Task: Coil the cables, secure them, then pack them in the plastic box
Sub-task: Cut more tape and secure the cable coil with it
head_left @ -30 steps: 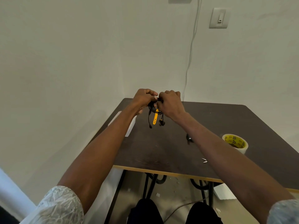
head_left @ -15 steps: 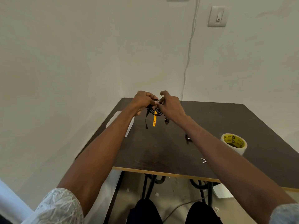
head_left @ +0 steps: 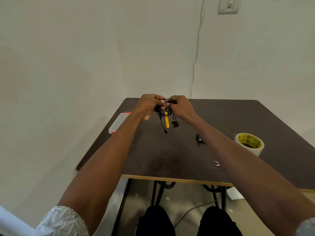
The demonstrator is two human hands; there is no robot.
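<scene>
Your left hand (head_left: 150, 103) & right hand (head_left: 179, 105) both pinch 1 black coiled cable (head_left: 164, 113), 1 yellow tie (head_left: 167, 121) hanging; 1 tape roll (head_left: 249, 143), maybe 1 plastic box (head_left: 117, 123).

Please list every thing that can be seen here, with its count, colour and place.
coiled cable: one, black, held above the table's far part
cable tie: one, yellow, hanging from the coil
plastic box: one, clear with red clips, table's left edge
tape roll: one, white and yellow, table's right side
small black item: one, on the table
table: one, dark brown
light switch: one, on the wall
left hand: grips the coil
right hand: pinches the coil's top
</scene>
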